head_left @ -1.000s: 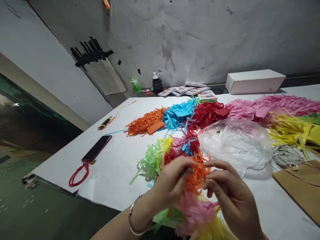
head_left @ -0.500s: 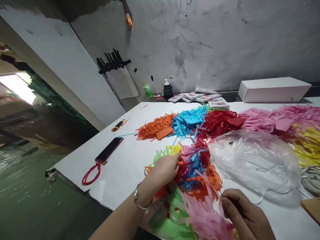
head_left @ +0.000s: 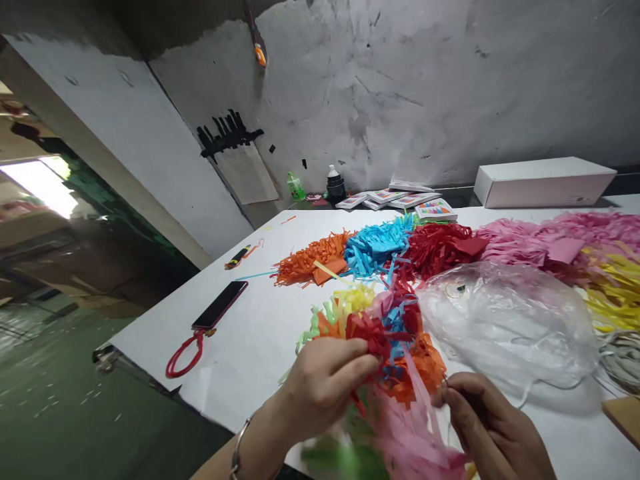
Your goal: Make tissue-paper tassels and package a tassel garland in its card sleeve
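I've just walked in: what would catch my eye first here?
Probably the row of bright fringed paper across the white table. Nearer, the left hand holds red strips in a multicoloured bunch, while the right hand pinches something thin beside the orange strips. A crumpled clear plastic bag lies beyond that hand.

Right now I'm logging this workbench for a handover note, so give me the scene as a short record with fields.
Left hand: fingers closed on red fringe
Right hand: thumb and forefinger pinching a thin strand, type unclear
Near hands: orange fringe, pink fringe
Row behind, left to right: orange bundle, blue bundle, red bundle, pink bundle
Picture right: clear plastic bag
Picture left: phone, red strap
Back: white box
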`<state>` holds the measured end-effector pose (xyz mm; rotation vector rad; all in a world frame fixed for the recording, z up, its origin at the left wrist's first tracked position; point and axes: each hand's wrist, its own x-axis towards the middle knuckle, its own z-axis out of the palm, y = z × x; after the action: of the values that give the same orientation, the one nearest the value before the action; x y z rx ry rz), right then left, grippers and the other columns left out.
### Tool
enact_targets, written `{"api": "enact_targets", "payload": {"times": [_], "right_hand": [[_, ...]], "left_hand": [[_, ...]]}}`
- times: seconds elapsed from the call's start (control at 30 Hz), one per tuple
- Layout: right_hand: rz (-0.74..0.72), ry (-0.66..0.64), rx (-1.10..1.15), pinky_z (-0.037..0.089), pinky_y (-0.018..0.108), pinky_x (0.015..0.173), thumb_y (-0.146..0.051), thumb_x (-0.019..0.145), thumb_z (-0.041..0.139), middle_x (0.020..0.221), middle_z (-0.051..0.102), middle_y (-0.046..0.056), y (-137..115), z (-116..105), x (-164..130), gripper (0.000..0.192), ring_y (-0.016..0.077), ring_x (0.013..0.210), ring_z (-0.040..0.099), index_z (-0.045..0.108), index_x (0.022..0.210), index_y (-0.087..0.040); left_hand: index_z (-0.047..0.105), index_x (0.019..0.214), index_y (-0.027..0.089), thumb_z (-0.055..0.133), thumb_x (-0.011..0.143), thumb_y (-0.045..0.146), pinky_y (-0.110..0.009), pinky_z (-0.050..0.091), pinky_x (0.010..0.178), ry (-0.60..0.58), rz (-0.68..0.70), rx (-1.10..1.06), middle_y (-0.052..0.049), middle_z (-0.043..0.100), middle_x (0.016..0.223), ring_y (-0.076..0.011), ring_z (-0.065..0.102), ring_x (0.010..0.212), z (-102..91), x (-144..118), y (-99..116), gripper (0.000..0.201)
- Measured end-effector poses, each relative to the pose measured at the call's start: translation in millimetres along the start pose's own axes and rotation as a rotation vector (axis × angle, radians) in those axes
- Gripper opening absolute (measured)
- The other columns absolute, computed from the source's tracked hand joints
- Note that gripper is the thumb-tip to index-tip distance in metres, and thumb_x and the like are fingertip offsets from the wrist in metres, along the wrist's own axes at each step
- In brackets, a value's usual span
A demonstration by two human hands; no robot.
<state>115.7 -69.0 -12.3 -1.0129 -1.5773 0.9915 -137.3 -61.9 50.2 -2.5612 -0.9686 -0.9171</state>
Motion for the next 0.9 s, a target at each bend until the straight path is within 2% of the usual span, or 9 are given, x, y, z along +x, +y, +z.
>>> {"api": "enact_targets", "payload": {"times": [0.1, 0.27, 0.37, 0.47, 0.57, 0.63, 0.7, 0.8, 0.9], "right_hand": [[-0.107, -0.007, 0.057, 0.051, 0.019, 0.051, -0.035, 0.094, 0.06, 0.112, 0.071, 0.01, -13.0, 1.2, 3.4, 0.019, 0.0175, 0.076, 0.069, 0.071, 0.083, -0.024], [-0.12, -0.054, 0.237, 0.053, 0.02, 0.051, -0.025, 0.097, 0.057, 0.092, 0.066, 0.004, -19.1, 8.1, 2.6, 0.013, 0.0114, 0.06, 0.062, 0.067, 0.089, -0.024], [-0.101, -0.041, 0.258, 0.054, 0.021, 0.054, -0.023, 0.098, 0.055, 0.09, 0.064, 0.002, -16.5, 9.9, -1.4, 0.014, 0.011, 0.062, 0.062, 0.065, 0.088, -0.023], [-0.106, -0.093, 0.263, 0.055, 0.022, 0.057, -0.022, 0.098, 0.054, 0.088, 0.064, 0.002, -16.8, 10.1, -5.8, 0.014, 0.0118, 0.064, 0.064, 0.065, 0.088, -0.023], [-0.106, -0.069, 0.298, 0.055, 0.022, 0.057, -0.023, 0.098, 0.055, 0.094, 0.065, 0.003, -18.5, 8.9, -9.2, 0.015, 0.0118, 0.063, 0.065, 0.066, 0.089, -0.024], [-0.096, 0.064, 0.274, 0.055, 0.021, 0.056, -0.026, 0.097, 0.057, 0.092, 0.066, 0.003, -18.2, 7.3, -11.3, 0.015, 0.0116, 0.061, 0.064, 0.068, 0.087, -0.025], [-0.051, 0.171, 0.197, 0.051, 0.019, 0.051, -0.03, 0.097, 0.058, 0.075, 0.064, -0.001, -16.6, 6.8, -14.2, 0.015, 0.0112, 0.056, 0.061, 0.068, 0.087, -0.025], [0.011, 0.147, 0.06, 0.043, 0.017, 0.045, -0.038, 0.096, 0.058, 0.057, 0.055, -0.005, -14.0, 11.7, -19.8, 0.02, 0.0107, 0.047, 0.053, 0.068, 0.085, -0.025], [-0.016, 0.099, -0.046, 0.041, 0.019, 0.048, -0.041, 0.096, 0.056, 0.058, 0.057, -0.005, -13.1, 21.1, -24.3, 0.026, 0.01, 0.047, 0.052, 0.067, 0.082, -0.024]], "left_hand": [[0.062, 0.1, 0.014, 0.046, 0.095, 0.009, -0.028, 0.041, 0.051, -0.125, 0.047, -0.087, -0.008, 0.072, 0.08, -0.0174, 0.064, 0.059, 6.0, 5.4, 18.3, 0.017], [0.062, 0.103, 0.016, 0.051, 0.089, 0.006, -0.027, 0.04, 0.05, -0.215, 0.008, -0.336, -0.007, 0.071, 0.079, -0.0162, 0.062, 0.059, 12.5, 7.7, 36.7, 0.02], [0.061, 0.112, 0.019, 0.053, 0.086, 0.005, -0.025, 0.052, 0.067, -0.09, -0.231, -0.59, -0.008, 0.071, 0.093, -0.017, 0.068, 0.079, 10.0, 8.3, 46.7, 0.029], [0.063, 0.12, 0.021, 0.062, 0.085, 0.01, -0.03, 0.054, 0.087, -0.008, -0.466, -0.677, -0.01, 0.071, 0.111, -0.0217, 0.067, 0.102, 14.7, 9.9, 56.1, 0.037], [0.071, 0.108, 0.019, 0.064, 0.087, 0.016, -0.026, 0.054, 0.074, -0.111, -0.573, -0.79, -0.008, 0.075, 0.093, -0.019, 0.07, 0.082, 28.4, 10.5, 61.2, 0.023], [0.075, 0.095, 0.018, 0.061, 0.091, 0.023, -0.023, 0.05, 0.064, -0.101, -0.693, -0.867, -0.006, 0.074, 0.079, -0.0154, 0.067, 0.068, 37.4, 9.4, 61.7, 0.015], [0.076, 0.093, 0.017, 0.065, 0.091, 0.033, -0.022, 0.048, 0.062, -0.048, -0.85, -0.926, -0.006, 0.074, 0.077, -0.0147, 0.065, 0.067, 43.3, 7.2, 60.9, 0.02], [0.076, 0.094, 0.016, 0.07, 0.086, 0.045, -0.021, 0.047, 0.059, -0.026, -1.032, -1.042, -0.005, 0.072, 0.074, -0.0132, 0.061, 0.063, 47.4, 3.2, 60.1, 0.031], [0.075, 0.095, 0.015, 0.073, 0.083, 0.053, -0.02, 0.047, 0.057, -0.019, -1.099, -1.127, -0.004, 0.068, 0.068, -0.0124, 0.059, 0.06, 50.0, -0.2, 60.7, 0.04]]}}
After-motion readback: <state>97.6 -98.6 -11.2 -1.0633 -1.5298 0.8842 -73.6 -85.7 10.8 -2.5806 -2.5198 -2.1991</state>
